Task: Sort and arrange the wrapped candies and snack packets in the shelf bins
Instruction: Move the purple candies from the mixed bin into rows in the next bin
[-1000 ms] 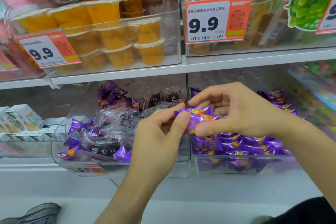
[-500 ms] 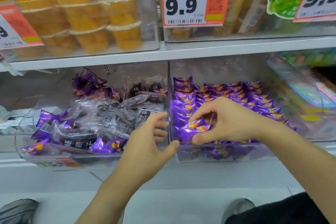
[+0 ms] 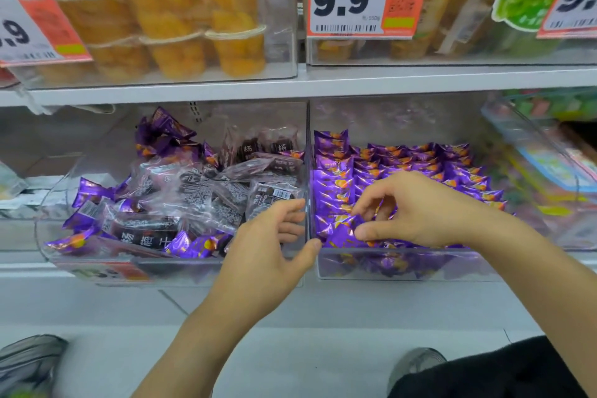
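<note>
The purple candy (image 3: 339, 226), held between both hands a second ago, now sits at the right bin's (image 3: 403, 265) near-left corner, pinched by the right hand (image 3: 416, 207), while the left hand (image 3: 274, 236), fingers loosely spread, reaches toward the mixed left bin (image 3: 97, 268) for more sorting.

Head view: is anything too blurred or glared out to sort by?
Head view: the purple candies in the right bin and the right hand read sharply; wide-angle bending and smear soften the left price tag and the shoe at the edges; the clear bin fronts carry mild reflections.
</note>
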